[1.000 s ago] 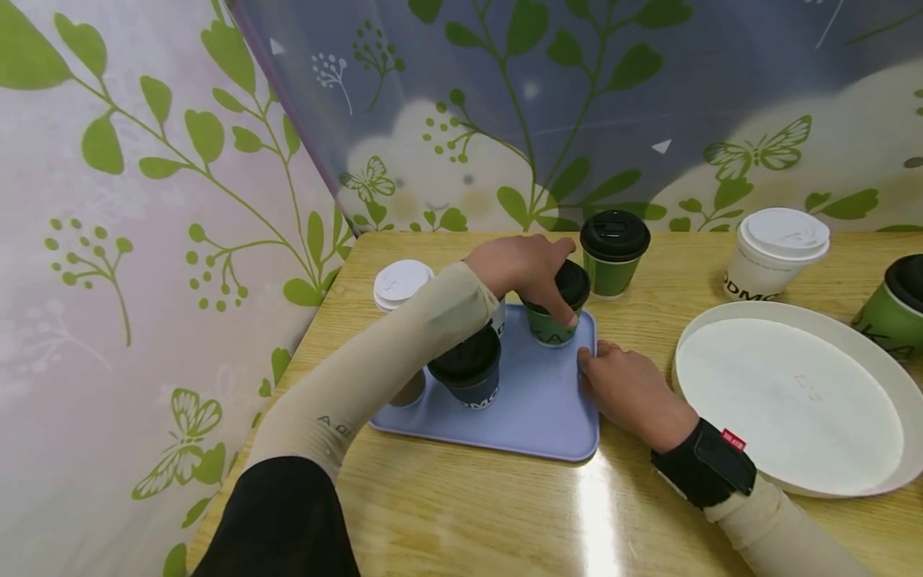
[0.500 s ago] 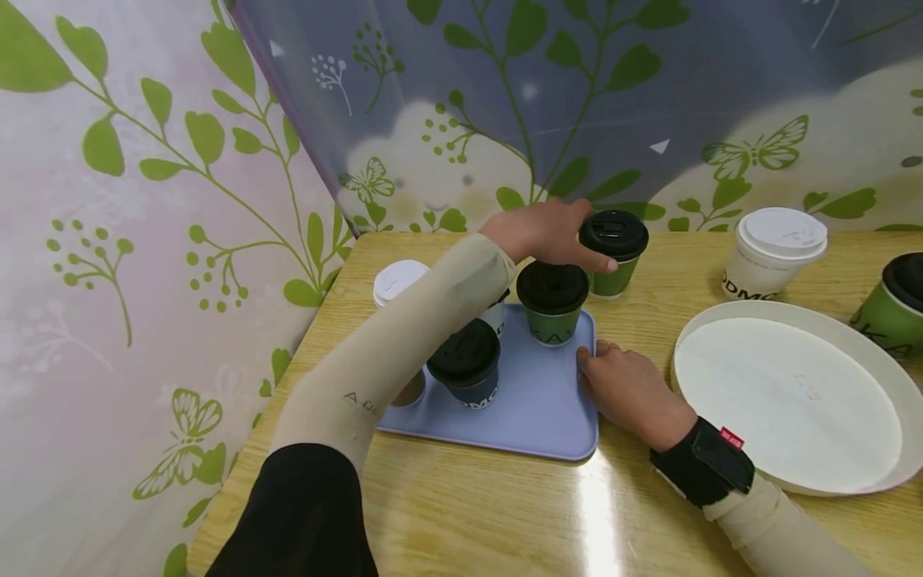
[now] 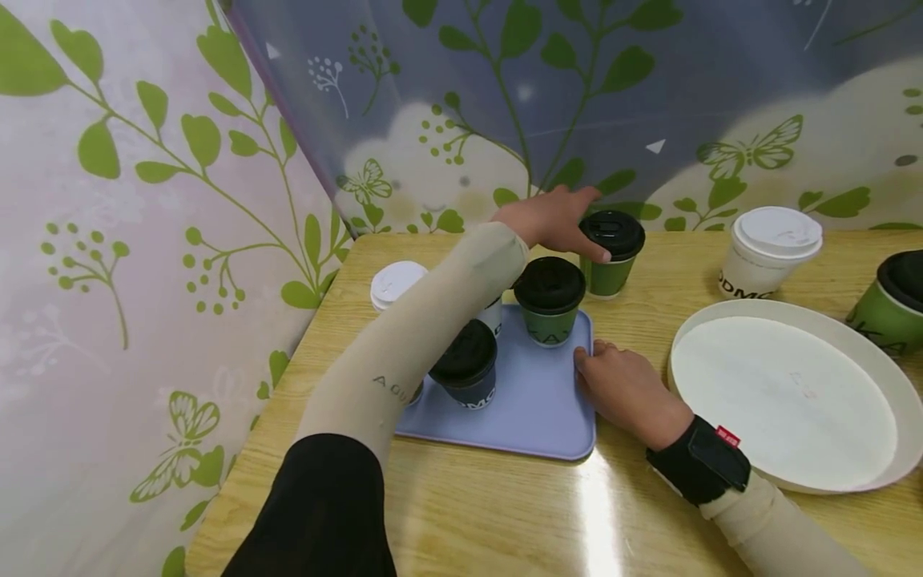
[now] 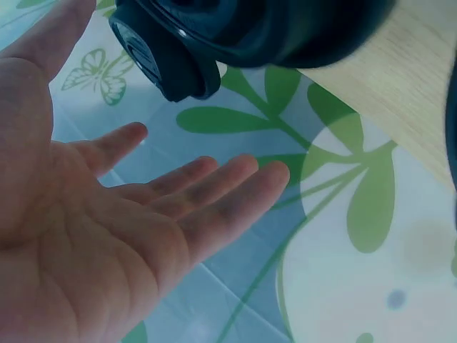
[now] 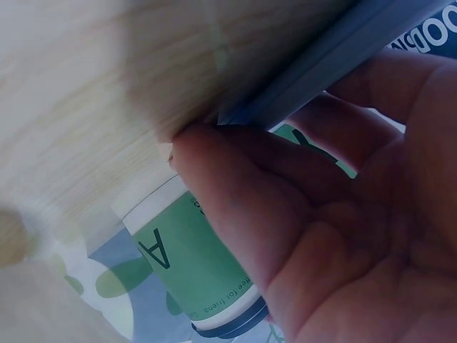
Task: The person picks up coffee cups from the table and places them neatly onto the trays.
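Left hand point(image 3: 555, 222) spread beside the rear green cup point(image 3: 609, 278), right hand point(image 3: 626, 394) gripping the lavender tray point(image 3: 542, 413)

The left hand's fingers are parted and released, with the rear green cup just to their right, upright on the worktop point(image 3: 469, 513) under a black lid. The right hand's fingers are curled, grasping the lavender tray by its right rim. Ahead and slightly left of them, the front green cup point(image 3: 550, 327) stands on that tray; farther left stands the navy cup point(image 3: 477, 389), also black-lidded. Close to the right of the right fingers lies the round white tray point(image 3: 782, 401), and beyond it stands a white cup point(image 3: 757, 268)
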The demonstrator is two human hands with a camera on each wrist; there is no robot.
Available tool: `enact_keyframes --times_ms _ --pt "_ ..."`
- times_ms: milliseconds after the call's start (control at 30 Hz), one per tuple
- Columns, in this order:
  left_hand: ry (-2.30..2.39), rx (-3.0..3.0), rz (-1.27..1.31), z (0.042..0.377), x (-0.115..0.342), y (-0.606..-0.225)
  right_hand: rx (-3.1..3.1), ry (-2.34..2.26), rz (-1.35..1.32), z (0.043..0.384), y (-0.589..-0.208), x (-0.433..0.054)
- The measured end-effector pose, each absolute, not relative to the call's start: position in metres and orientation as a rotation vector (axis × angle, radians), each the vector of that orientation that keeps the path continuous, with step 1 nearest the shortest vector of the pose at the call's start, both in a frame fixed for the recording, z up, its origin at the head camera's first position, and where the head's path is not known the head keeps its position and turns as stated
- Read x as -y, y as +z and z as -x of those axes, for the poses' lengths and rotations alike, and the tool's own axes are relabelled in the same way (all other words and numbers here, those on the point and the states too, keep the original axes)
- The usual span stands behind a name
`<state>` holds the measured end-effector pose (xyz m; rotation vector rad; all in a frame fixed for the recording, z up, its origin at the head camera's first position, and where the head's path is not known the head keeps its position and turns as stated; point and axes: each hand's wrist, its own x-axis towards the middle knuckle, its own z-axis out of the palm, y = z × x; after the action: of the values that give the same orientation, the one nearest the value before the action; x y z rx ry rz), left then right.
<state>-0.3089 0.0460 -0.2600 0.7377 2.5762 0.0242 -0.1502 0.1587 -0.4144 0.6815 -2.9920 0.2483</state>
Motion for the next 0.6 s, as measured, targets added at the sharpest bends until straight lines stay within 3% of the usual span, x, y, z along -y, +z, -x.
enact_keyframes --times_ms 600 --pt "-0.045 -2.552 -0.707 0.298 -0.086 -0.266 2.943 0.255 -0.695 0.151 -0.418 -0.160"
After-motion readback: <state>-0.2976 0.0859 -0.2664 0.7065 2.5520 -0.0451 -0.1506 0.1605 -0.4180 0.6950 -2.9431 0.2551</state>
